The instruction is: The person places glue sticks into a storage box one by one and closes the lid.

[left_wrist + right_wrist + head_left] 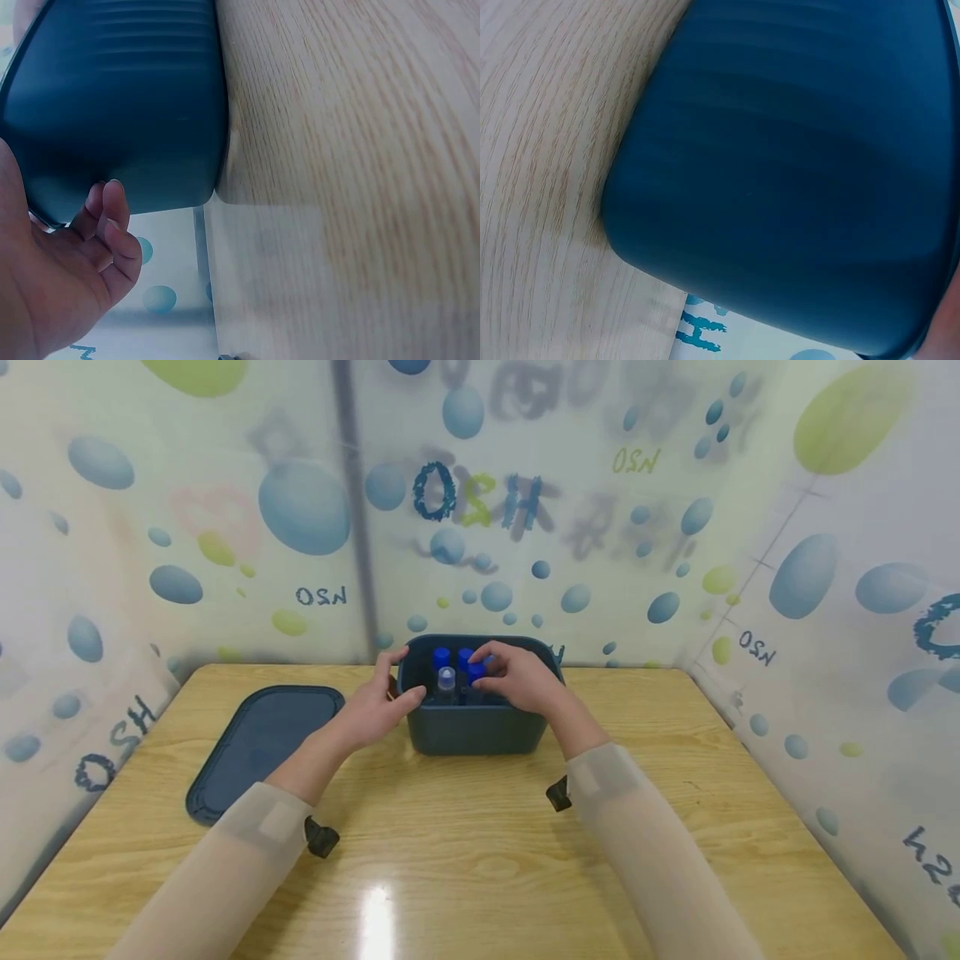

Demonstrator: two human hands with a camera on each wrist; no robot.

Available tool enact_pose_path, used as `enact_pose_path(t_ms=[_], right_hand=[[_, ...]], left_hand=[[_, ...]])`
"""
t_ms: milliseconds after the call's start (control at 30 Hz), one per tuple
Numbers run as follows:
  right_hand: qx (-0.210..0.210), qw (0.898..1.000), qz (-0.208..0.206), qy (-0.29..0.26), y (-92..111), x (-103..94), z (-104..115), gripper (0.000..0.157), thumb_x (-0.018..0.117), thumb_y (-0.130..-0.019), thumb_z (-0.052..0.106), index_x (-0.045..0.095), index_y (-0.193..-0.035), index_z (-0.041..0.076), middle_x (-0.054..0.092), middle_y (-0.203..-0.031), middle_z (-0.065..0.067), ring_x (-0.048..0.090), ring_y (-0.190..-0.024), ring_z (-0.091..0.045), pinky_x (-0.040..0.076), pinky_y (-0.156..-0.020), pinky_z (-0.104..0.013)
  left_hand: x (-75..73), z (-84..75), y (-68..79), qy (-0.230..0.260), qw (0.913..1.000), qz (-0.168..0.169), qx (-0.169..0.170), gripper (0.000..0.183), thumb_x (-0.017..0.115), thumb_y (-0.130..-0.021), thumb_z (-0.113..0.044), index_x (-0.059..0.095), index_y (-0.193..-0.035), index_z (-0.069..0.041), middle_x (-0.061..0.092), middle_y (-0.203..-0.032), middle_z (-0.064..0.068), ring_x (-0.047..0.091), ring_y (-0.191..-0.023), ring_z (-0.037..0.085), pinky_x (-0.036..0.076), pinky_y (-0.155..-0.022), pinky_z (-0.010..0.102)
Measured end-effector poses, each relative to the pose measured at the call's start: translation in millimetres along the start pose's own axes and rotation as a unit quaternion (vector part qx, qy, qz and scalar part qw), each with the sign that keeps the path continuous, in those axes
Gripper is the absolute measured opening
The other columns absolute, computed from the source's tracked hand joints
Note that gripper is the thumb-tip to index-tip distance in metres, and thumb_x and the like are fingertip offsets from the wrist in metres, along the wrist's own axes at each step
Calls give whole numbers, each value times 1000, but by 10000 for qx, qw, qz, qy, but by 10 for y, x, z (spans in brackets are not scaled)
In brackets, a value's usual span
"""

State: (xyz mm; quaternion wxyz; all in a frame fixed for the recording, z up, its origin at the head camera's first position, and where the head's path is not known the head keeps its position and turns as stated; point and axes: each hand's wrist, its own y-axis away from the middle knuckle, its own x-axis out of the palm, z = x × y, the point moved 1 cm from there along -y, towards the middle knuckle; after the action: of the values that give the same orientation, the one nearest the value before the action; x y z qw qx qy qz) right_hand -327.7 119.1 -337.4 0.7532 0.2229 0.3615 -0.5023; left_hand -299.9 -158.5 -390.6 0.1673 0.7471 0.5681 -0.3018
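A dark blue-green plastic storage box stands at the back of the table with several small bottles upright in it. My left hand holds the box's left end, thumb at the near rim and index finger at the far rim. In the left wrist view its other fingers bend against the outer wall. Inside the box, thumb and fingertips of my right hand pinch the blue cap of a bottle. Beside it stand a clear-topped bottle and a blue-capped bottle. The box wall hides the bottles' lower parts.
A dark flat lid lies on the wooden table left of the box, under my left forearm. Patterned fabric walls enclose the table at the back and sides, and the box stands close to the back one.
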Motion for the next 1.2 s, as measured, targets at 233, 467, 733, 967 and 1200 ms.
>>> enact_pose_path(t_ms=[233, 467, 733, 967, 1200], right_hand=[[95, 9999, 96, -12, -9, 25, 8, 30, 75, -107, 27, 67, -136, 25, 75, -127, -6, 74, -115, -25, 58, -106, -51], [116, 9998, 144, -19, -19, 44, -14, 31, 74, -107, 28, 67, -137, 26, 75, -131, -6, 73, -119, -26, 57, -108, -51], [151, 9996, 148, -166, -10, 46, -18, 33, 74, -107, 27, 68, -140, 26, 73, -132, -7, 74, -119, -26, 58, -107, -51], [134, 9997, 54, -209, -4, 33, -15, 34, 76, -106, 26, 69, -140, 25, 73, -131, -7, 75, -114, -25, 59, -105, -51], [119, 9992, -14, -387, 5, 10, -4, 34, 76, -106, 22, 69, -140, 23, 73, -129, -8, 78, -108, -23, 61, -103, -48]], left_hand=[[9, 26, 10, 17, 10000, -18, -16, 88, 57, -109, -57, 7, -176, -28, 58, -102, 15, 55, -76, 27, 47, -69, 39], [14, 29, 18, 36, 10000, -12, -22, 88, 57, -110, -56, 7, -176, -27, 58, -103, 15, 55, -76, 27, 47, -69, 39], [22, 26, 22, 80, 10000, 4, -12, 88, 57, -110, -54, 6, -176, -27, 57, -103, 15, 55, -78, 27, 47, -70, 39], [23, 23, 12, 69, 10000, 0, 34, 88, 56, -110, -55, 6, -176, -27, 58, -102, 15, 55, -76, 27, 47, -70, 39], [17, 13, 1, 42, 10000, -8, 15, 87, 56, -111, -54, 5, -176, -29, 58, -102, 15, 54, -76, 27, 47, -69, 39]])
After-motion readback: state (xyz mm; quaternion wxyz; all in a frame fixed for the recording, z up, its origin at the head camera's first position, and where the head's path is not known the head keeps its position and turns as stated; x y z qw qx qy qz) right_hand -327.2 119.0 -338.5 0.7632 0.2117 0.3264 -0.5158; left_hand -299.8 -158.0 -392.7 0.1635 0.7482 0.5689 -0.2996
